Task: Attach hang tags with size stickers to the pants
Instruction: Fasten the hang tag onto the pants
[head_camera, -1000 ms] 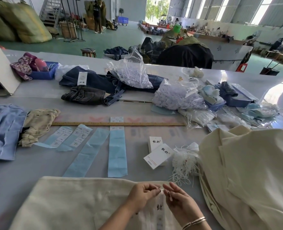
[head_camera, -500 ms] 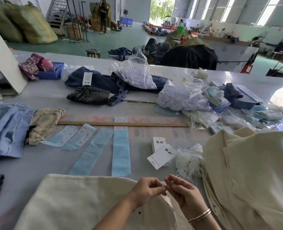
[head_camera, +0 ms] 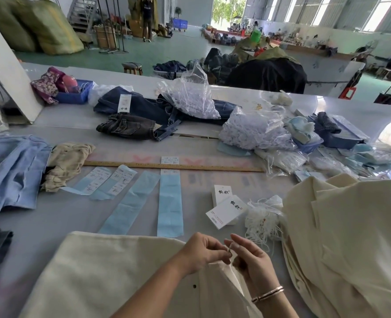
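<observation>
Cream pants (head_camera: 102,271) lie flat at the near edge of the table. Over their waist my left hand (head_camera: 201,252) and my right hand (head_camera: 251,258) meet fingertip to fingertip, pinching a thin white tag string (head_camera: 229,248) between them. A stack of white hang tags (head_camera: 226,208) with black characters lies just beyond, beside a tangle of white strings (head_camera: 263,220). Blue sticker backing strips (head_camera: 169,200) and size sticker sheets (head_camera: 102,183) lie further left. The hang tag on the string is hidden by my hands.
A heap of cream pants (head_camera: 350,237) fills the right side. A wooden ruler (head_camera: 173,166) crosses the middle. Beyond it lie jeans (head_camera: 139,106), plastic bags of tags (head_camera: 254,131) and blue trays (head_camera: 341,138). Blue and beige garments (head_camera: 13,171) sit on the left.
Both hands have lifted slightly off the pants and stay joined on the string. The tag seen under my fingers a second ago is no longer visible.
</observation>
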Available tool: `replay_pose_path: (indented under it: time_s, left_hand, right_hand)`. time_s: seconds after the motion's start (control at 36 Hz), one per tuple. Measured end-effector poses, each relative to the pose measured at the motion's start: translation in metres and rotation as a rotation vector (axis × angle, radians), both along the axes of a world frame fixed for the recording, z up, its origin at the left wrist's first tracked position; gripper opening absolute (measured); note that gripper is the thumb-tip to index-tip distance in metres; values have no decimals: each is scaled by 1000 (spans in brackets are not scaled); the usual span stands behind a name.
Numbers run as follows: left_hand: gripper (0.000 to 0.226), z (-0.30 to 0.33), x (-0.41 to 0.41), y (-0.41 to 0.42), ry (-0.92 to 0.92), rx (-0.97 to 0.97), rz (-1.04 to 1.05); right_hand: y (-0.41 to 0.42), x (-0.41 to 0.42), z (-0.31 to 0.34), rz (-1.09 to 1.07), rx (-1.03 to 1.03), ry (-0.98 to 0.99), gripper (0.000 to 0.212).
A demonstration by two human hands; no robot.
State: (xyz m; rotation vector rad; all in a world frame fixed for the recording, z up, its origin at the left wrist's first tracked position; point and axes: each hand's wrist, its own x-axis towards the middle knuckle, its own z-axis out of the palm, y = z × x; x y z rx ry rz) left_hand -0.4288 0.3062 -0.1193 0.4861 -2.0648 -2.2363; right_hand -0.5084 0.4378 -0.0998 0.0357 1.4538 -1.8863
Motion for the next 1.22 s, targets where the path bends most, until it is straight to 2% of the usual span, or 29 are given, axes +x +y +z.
replay_pose_path:
  time_s: [0.39,0.56,0.75,0.83,0.92,1.22]
  left_hand:
    - [20,1,2,-1,7,36,-6]
    - [18,-2,1,-3,5,12,-12]
    - [14,-5,-2,-5,-17,-52,1]
    - [3,-5,-4,-5,-32,-87,-12]
    - [12,-5,-4,-5,-44,-108,-12]
    - [15,-4,-5,-8,-63,-167,-17]
  right_hand:
    - [-2,3,-2,45,-38,24,18]
    - [-4,4,-1,22,-21,1,18]
    - [-9,7,-2,-41,-99,-156,26]
    - [-9,9,-2,-58,-110,-185,26]
    - [-9,10,-2,-66,-112,-187,20]
    - [-9,8,-6,-82,-91,-177,21]
